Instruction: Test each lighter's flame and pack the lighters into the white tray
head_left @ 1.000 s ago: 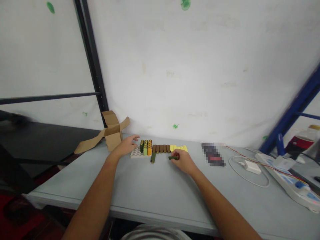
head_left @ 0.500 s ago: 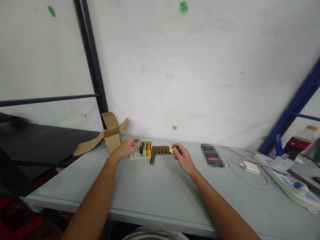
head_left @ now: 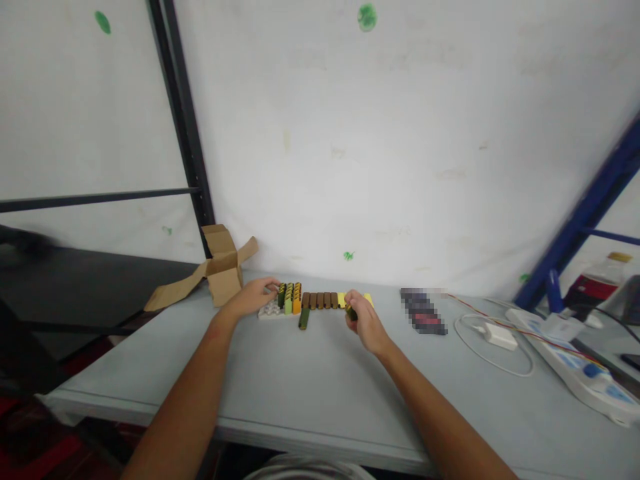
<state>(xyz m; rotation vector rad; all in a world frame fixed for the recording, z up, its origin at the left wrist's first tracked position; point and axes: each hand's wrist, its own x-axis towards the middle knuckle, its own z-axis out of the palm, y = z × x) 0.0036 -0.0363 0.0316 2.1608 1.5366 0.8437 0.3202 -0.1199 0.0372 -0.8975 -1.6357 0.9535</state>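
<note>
On the table stands a white tray (head_left: 271,311) with round hollows. Upright in its right part are short sticks with striped tops: dark green sticks (head_left: 282,295), light green sticks (head_left: 289,303) and orange sticks (head_left: 297,305). My left hand (head_left: 254,296) is over the tray's left side, fingers curved but apart, fingertips at the dark green sticks. Whether they touch is unclear. My right hand (head_left: 364,323) is closed around a dark green stick (head_left: 352,313), partly hidden by the fingers. A loose dark green stick (head_left: 304,319) lies in front of a row of brown sticks (head_left: 320,301).
Yellow pieces (head_left: 342,301) continue the row behind my right hand. An opened cardboard box (head_left: 225,283) stands behind my left hand. To the right are a blurred dark item (head_left: 424,312), a white adapter (head_left: 501,337) with its cable, and a power strip (head_left: 565,360).
My left hand has shifted slightly right, its fingertips now at the dark green sticks. My right hand has turned, so its stick now points downward and shows below the fingers.
</note>
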